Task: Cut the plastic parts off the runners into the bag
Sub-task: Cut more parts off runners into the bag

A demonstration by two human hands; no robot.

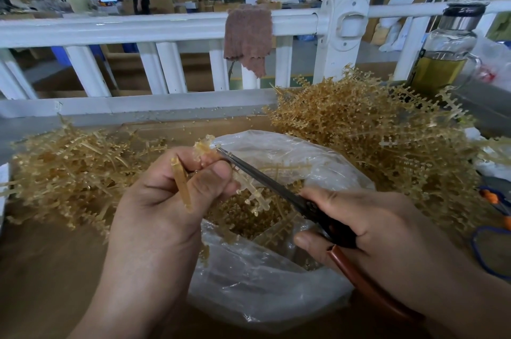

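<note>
Right now, in the head view, the left hand [166, 200] is pinching a bundle of translucent amber plastic runners [181, 186] between curled fingers and thumb, holding it over the open mouth of the crinkled clear plastic bag [265, 291]. The right hand [373, 228] is gripping black-bladed scissors with reddish-brown handles [271, 184], its fingers wrapped round the handles. The blade tips are reaching the runner's end just beside the left fingertips; whether the blades are parted is hard to tell. Small amber cut parts [243, 217] are lying inside the bag, covering its bottom. A tall tangled heap of amber runners [373, 139] is sitting to the right, apparently uncut. A flatter heap [69, 172] is lying to the left, seemingly stripped. Judging by that, the job is looking partway through, with plenty waiting.
</note>
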